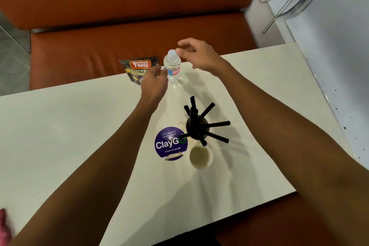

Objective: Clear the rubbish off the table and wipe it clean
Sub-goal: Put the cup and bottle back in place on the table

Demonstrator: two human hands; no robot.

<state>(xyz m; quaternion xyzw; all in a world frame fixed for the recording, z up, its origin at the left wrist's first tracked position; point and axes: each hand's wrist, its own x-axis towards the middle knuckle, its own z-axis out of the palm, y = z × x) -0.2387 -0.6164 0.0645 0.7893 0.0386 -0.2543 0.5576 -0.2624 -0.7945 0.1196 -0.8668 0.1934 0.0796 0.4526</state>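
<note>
A clear water bottle (172, 66) with a white cap stands upright near the far edge of the cream table (60, 136). My left hand (154, 82) is just left of it, fingers loosely curled with the tips at the label, holding nothing. My right hand (197, 55) hovers right of the cap, fingertips close to it but not closed round it. A dark coffee pouch (139, 69) leans at the far edge, partly behind my left hand. An empty paper cup (200, 157) stands nearer me. A faint brown stain (182, 124) marks the tabletop.
A black holder with several black sticks (196, 126) stands mid-table beside a round purple sticker (169, 144). An orange bench (119, 42) runs behind the table, and a white wall (329, 66) closes the right side. Something pink (4, 225) shows at the bottom left corner.
</note>
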